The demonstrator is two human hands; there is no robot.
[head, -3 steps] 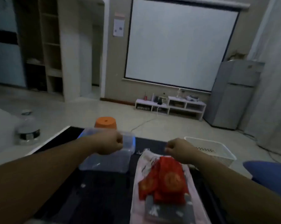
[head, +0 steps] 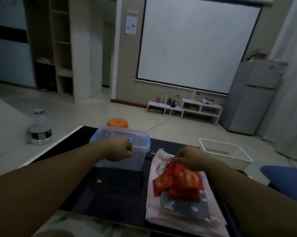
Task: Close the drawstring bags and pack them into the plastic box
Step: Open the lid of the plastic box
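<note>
Person's right hand (head: 192,157) pinches the cord (head: 171,161) of a red bag (head: 187,180), left hand (head: 121,149) clenched, seemingly empty; better pin the bag just below the pinch and pull evenly.

On my feed the red drawstring bags (head: 185,180) carry round gold emblems and red tassels; the grey bag (head: 183,208) has small white motifs; the pink bag (head: 153,200) is pale. The plastic box (head: 139,140) reads clear with blue latches, the stool (head: 117,123) orange, the basket (head: 230,152) white

Dim room: projector screen (head: 198,45), low white shelf (head: 184,108), grey fridge (head: 252,96).
</note>
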